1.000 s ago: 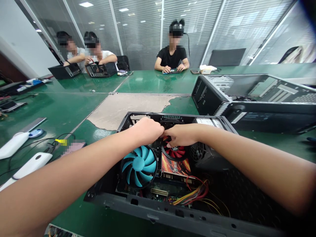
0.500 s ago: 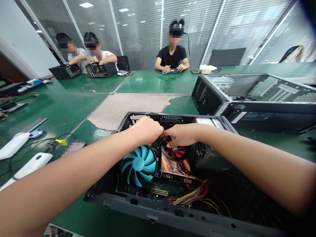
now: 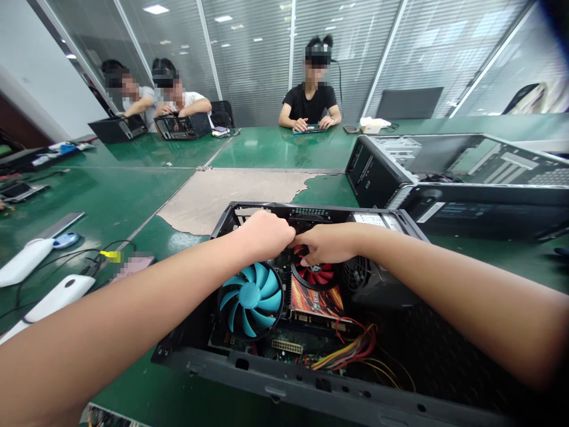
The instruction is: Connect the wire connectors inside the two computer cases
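An opened black computer case (image 3: 267, 379) lies on the green table in front of me. My left hand (image 3: 269, 234) is closed over the far part of the case, above the blue fan (image 3: 249, 295). Close against it, my right hand (image 3: 324, 242) has its fingers pinched, partly covering the red fan (image 3: 317, 276) on a graphics card (image 3: 316, 296). What the fingertips of both hands hold, if anything, is hidden. A bundle of coloured wires (image 3: 347, 353) lies near a white connector socket (image 3: 287, 346) on the motherboard.
A second open case (image 3: 382, 172) stands at the right. White devices (image 3: 57, 302) and cables lie on the left. Across the table (image 3: 178, 193), a person in black (image 3: 311, 104) handles a flat item; two people work at cases (image 3: 182, 126) at the far left.
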{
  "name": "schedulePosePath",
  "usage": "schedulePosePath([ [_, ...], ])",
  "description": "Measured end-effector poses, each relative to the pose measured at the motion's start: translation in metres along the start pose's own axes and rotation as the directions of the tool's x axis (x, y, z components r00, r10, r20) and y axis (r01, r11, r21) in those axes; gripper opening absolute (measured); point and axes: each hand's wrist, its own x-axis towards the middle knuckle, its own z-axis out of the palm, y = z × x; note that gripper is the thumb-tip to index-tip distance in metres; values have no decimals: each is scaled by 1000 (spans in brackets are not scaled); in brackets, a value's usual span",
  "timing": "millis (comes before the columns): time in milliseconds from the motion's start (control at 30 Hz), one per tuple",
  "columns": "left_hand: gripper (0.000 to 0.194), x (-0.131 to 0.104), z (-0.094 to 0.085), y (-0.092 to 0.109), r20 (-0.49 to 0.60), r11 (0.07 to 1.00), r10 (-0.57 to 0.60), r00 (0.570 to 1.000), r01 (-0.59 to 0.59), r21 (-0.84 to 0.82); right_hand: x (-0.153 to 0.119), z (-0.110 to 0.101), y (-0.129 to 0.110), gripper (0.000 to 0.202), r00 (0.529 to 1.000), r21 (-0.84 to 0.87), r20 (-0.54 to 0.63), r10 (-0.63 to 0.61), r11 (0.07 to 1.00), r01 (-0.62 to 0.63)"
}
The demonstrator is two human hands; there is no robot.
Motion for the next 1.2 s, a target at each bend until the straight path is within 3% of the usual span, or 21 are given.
schedulePosePath([
  [800, 17, -1, 0, -3, 3, 997, 78, 997, -78, -17, 0, -1, -1, 58, 1000, -20, 2, 23, 1000, -23],
  [1033, 13, 1, 7, -5, -106, 996, 84, 991, -82, 24, 0, -1, -1, 56, 1000, -2, -3, 9, 1000, -9],
  [1200, 12, 1, 7, -5, -121, 998, 64, 991, -61, 30, -1, -2, -2, 56, 1000, -11, 2, 13, 1000, -13],
])
